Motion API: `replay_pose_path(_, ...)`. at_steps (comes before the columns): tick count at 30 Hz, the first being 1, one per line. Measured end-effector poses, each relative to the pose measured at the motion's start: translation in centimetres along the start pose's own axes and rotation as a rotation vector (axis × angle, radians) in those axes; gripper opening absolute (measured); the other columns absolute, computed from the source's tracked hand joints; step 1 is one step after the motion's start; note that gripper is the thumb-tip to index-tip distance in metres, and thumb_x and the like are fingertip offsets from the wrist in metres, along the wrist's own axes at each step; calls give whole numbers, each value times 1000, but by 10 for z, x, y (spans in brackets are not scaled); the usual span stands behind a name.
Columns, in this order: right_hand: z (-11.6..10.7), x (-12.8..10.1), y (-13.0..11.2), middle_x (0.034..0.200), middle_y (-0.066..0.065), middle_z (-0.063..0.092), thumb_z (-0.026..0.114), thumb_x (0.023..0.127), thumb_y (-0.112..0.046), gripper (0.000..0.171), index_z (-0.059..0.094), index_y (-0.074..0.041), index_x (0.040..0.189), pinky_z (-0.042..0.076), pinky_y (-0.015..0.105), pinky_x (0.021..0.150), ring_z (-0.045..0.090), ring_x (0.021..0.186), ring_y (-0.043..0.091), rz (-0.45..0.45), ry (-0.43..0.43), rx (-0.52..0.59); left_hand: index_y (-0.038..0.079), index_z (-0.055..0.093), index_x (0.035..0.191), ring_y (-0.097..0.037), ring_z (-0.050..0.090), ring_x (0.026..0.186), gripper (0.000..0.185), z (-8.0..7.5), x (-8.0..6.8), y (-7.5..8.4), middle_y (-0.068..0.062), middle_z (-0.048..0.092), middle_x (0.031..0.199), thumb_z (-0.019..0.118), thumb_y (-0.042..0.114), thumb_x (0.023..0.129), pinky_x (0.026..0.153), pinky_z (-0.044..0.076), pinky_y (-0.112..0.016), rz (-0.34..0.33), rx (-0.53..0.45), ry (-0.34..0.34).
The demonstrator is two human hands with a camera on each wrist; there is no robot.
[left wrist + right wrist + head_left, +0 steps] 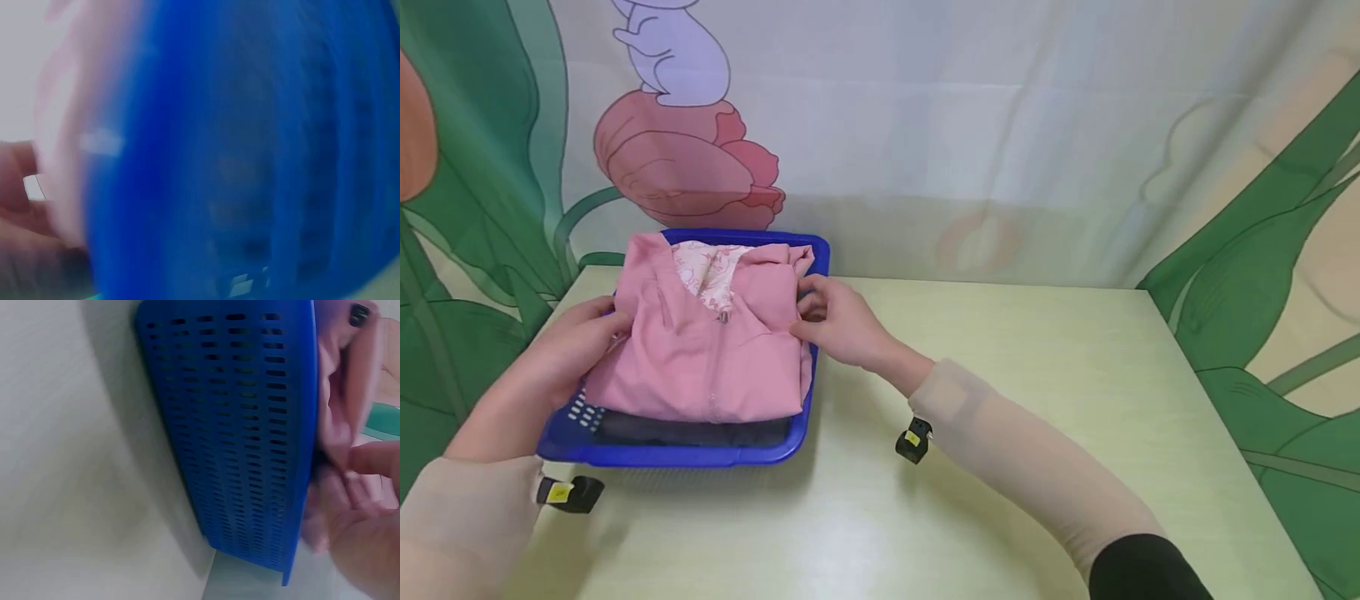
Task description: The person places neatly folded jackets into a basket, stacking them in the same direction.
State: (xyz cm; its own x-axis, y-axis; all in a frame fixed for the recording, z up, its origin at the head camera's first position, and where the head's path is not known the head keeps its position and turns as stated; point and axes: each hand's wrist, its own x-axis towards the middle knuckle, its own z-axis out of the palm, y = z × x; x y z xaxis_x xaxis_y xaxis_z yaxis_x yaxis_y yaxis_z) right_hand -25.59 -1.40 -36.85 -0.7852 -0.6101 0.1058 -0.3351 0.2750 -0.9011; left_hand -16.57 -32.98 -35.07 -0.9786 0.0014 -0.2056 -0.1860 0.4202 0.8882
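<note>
A folded pink jacket (703, 350) of soft fabric lies in the blue slotted plastic basket (692, 454) at the table's (1000, 417) far left corner, bare tabletop to the right. The left hand (576, 342) and right hand (835, 321) seemingly pinch its side edges.

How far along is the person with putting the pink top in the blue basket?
Nearly finished, it seems. The folded pink zip-up top already lies in the blue slotted plastic basket, on top of a dark folded garment. The left hand and right hand are at its two sides, touching the fabric. What probably remains is tucking the edges in and letting go.
</note>
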Motion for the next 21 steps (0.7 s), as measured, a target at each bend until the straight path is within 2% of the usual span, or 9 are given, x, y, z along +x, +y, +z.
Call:
replay_pose_path(2, -1, 1, -2, 102, 10, 71, 72, 93, -3, 42, 56, 6, 131, 53, 22, 81, 67, 95, 18, -6, -8, -134, -19, 29, 148, -30, 53, 114, 62, 1, -1, 2, -34, 44, 140, 35, 28, 108, 94, 50, -39, 32, 213, 14)
replay_pose_path(4, -1, 1, -4, 100, 7, 71, 74, 92, -7, 41, 58, 5, 129, 51, 20, 78, 66, 93, 19, -15, -2, -239, -20, 35, 145, -45, 51, 115, 64, 0, 0, 3, -40, 48, 135, 37, 33, 108, 93, 49, -51, 48, 378, 48)
replay_pose_path(5, -1, 1, -5, 101, 7, 70, 75, 91, -8, 42, 58, 5, 128, 50, 21, 78, 66, 93, 20, -26, 7, -279, -20, 36, 144, -51, 50, 117, 65, -1, 0, 5, -41, 48, 134, 37, 34, 108, 94, 46, -59, 50, 436, 71)
replay_pose_path(8, 0, -2, -11, 110, 12, 66, 79, 88, -12, 57, 53, 5, 135, 49, 24, 83, 63, 99, 23, -70, 45, -372, -18, 40, 141, -56, 50, 115, 65, -3, 0, 11, -41, 51, 129, 43, 38, 107, 91, 46, -67, 87, 561, 165)
replay_pose_path(10, 1, -5, -14, 121, 15, 61, 82, 86, -15, 65, 49, 4, 139, 48, 28, 91, 59, 108, 25, -102, 50, -441, -18, 39, 142, -59, 43, 124, 66, -2, 0, 17, -43, 47, 134, 49, 36, 105, 97, 38, -73, 132, 615, 190)
replay_pose_path(13, 2, -13, -23, 125, 14, 56, 84, 86, -23, 62, 55, 0, 136, 46, 31, 94, 54, 112, 24, -142, -20, -591, -16, 43, 141, -60, 33, 131, 70, 6, 2, 27, -44, 46, 134, 65, 35, 99, 101, 32, -74, 207, 686, 124)
replay_pose_path(16, 6, -20, -32, 113, 6, 59, 82, 88, -32, 45, 66, -5, 121, 48, 29, 87, 56, 102, 19, -184, -157, -762, -16, 44, 140, -57, 35, 133, 79, 16, 8, 36, -42, 48, 134, 76, 38, 92, 106, 31, -70, 247, 750, -27)
replay_pose_path(18, 9, -24, -35, 101, 1, 59, 78, 91, -39, 36, 69, -9, 109, 46, 29, 85, 56, 92, 16, -199, -255, -869, -18, 44, 141, -56, 39, 132, 84, 21, 13, 39, -42, 50, 134, 80, 39, 89, 107, 33, -68, 246, 788, -117)
replay_pose_path(21, 15, -25, -36, 92, -4, 58, 72, 93, -48, 34, 68, -14, 97, 43, 36, 96, 56, 89, 14, -194, -348, -987, -21, 38, 143, -56, 42, 130, 92, 23, 21, 41, -43, 49, 135, 82, 37, 87, 108, 35, -66, 232, 818, -211)
